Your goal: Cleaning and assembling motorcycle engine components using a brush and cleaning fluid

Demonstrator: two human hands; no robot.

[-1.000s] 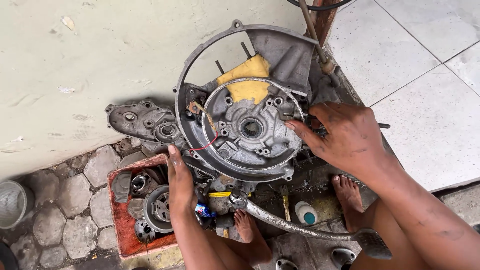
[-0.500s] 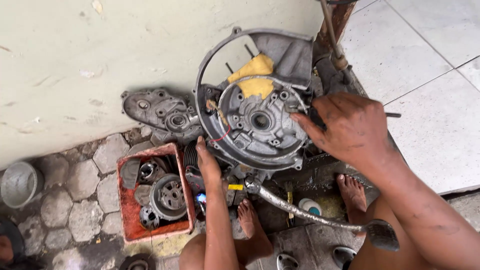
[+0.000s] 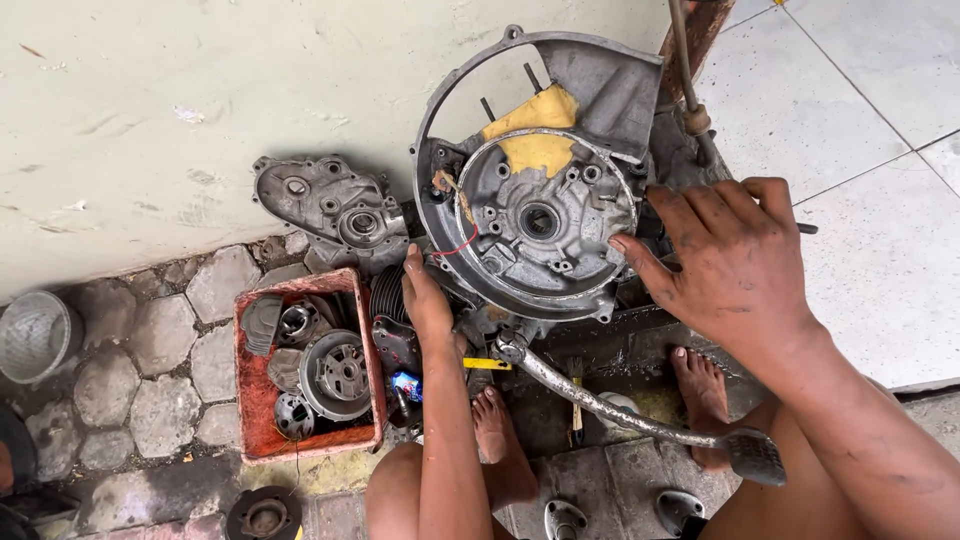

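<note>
Both hands were on the engine case (image 3: 540, 215). His right hand (image 3: 735, 265) lay spread over its right edge, fingers loosely curled, thumb tip touching the rim; whether it gripped anything beneath, I couldn't tell. His left hand (image 3: 428, 305) pressed flat against the lower left side, holding nothing. Left of that hand sat a red tray (image 3: 255, 400) of parts; below it ran the kick lever (image 3: 620, 405).

Grey engine casing (image 3: 540, 215) stood against a pale wall, right hand (image 3: 735, 265) spread on its right edge, left hand (image 3: 428, 305) at its lower left, red tray (image 3: 250, 420) of metal parts beside, kick lever (image 3: 620, 410) below.
</note>
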